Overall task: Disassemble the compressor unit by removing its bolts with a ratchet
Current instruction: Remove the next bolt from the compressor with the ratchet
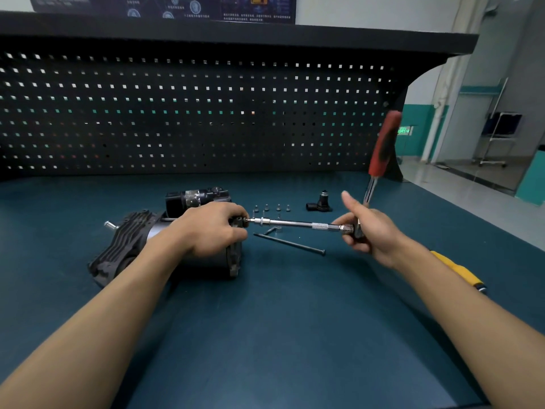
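Blue-green bench mat (pixel 265 335) | your left hand (pixel 206 228) curls over the flange end of the dark finned metal compressor unit (pixel 126 243), lying on its side | your right hand (pixel 368 230) clamps the red-and-black-handled ratchet (pixel 383 143) at its head, handle upright, chrome extension bar (pixel 295 223) reaching the flange | small silver bolts (pixel 272 207) stand behind.

The counter (pixel 265 335) is deep teal all over. Behind it the pegboard (pixel 191 113) is black, dotted with an even grid of small square holes that show pale or greenish. The ratchet (pixel 380 152) has a red handle with a black stripe. The bar (pixel 295 223) is shiny silver with a finely knurled band. The compressor (pixel 126 243) is dark grey to black, ribbed at one end. The small bolts (pixel 267 207) are silver and the long bolt (pixel 289 245) is dark. A tool (pixel 460 273) by the forearm is yellow. The poster (pixel 177 7) is dark blue.
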